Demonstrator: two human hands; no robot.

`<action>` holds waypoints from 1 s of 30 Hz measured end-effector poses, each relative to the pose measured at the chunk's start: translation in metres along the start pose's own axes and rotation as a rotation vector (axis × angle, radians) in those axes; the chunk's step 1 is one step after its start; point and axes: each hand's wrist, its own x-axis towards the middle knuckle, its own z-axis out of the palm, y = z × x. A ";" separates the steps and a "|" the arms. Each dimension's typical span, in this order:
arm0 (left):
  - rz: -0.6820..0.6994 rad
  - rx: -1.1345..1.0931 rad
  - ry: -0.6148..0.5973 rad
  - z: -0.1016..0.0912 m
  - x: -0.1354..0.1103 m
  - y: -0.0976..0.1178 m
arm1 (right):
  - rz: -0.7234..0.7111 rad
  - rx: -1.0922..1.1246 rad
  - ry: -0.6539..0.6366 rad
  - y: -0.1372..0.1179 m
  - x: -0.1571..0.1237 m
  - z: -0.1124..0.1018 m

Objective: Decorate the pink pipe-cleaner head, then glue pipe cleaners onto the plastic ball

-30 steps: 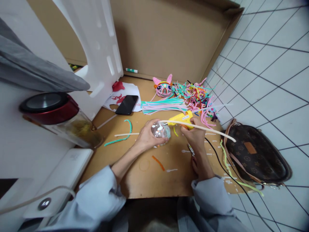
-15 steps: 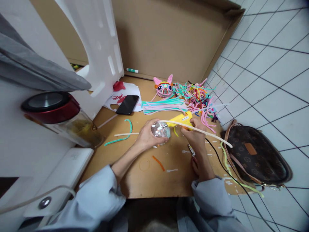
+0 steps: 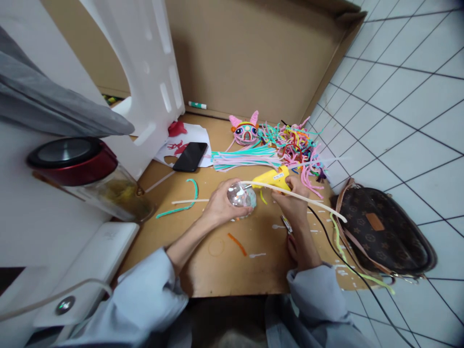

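My left hand (image 3: 222, 203) is wrapped round a clear plastic ball (image 3: 242, 195) above the middle of the table. In my right hand (image 3: 294, 198) is a yellow glue gun (image 3: 272, 179), its nozzle at the ball's upper right side. A cream pipe cleaner (image 3: 308, 198) runs from the top of the ball past the gun and out to the right; whether it is stuck to the ball I cannot tell. Under my right wrist lie scissors (image 3: 289, 232), partly hidden. A short orange pipe cleaner (image 3: 237, 244) and a bent teal one (image 3: 194, 193) lie on the table.
At the back are a pink-eared animal head (image 3: 245, 131), a bundle of teal and pink pipe cleaners (image 3: 246, 158) and a tangled heap (image 3: 295, 145). A phone (image 3: 191, 156) lies on paper. A glass bottle (image 3: 126, 193) stands left, a brown bag (image 3: 384, 229) right. The gun's black cord (image 3: 329, 237) trails right.
Both hands, the ball and the glue gun keep nearly the same position. The whole view has shifted very slightly.
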 end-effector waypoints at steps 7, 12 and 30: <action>0.000 0.017 -0.006 -0.001 -0.001 0.004 | -0.007 0.009 -0.034 0.005 -0.001 0.000; -0.019 0.006 0.022 -0.002 0.001 0.002 | 0.046 0.013 -0.051 -0.003 0.000 -0.002; -0.057 -0.088 0.061 -0.006 0.004 0.003 | 0.313 -0.586 -0.263 0.037 0.005 0.020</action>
